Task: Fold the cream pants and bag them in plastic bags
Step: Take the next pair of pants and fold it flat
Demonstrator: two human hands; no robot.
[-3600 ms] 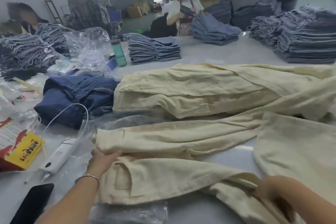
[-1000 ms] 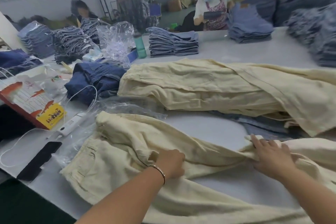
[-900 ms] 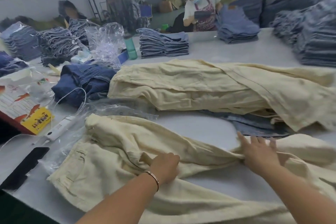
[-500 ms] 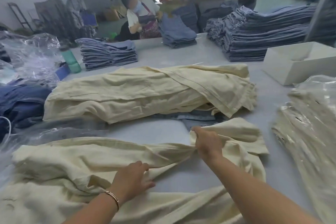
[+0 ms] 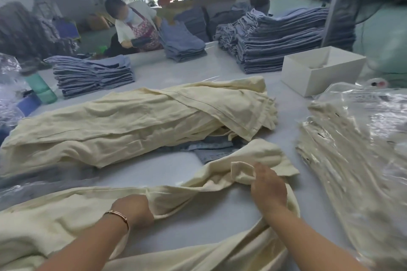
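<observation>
Head view: left hand (image 5: 134, 210), bracelet on the wrist, has its fingers curled into a bunched fold of the cream pants (image 5: 66, 215), gripping the fabric near the middle of the upper leg. Right hand (image 5: 267, 185) lies on the same pants further right, near the hem end; its fingers look fairly straight and it presses down on the cloth beside a small flipped-up corner, though the fingertips are partly hidden, so whether it pinches anything is hard to tell. Pants lie unfolded across the near edge of the grey surface (image 5: 167, 167), one leg stretched between the hands, the other running along the bottom of the frame.

Behind them sits a loose pile of more cream pants (image 5: 132, 121) with some blue denim (image 5: 215, 149) poking out underneath. At right, a stack of cream garments already in clear plastic bags (image 5: 356, 145). White open box (image 5: 319, 70) behind that. Folded jeans stacks (image 5: 275, 44) at the back of the surface, green bottle (image 5: 41, 88) at left. Another person (image 5: 134, 26) works at the far side.
</observation>
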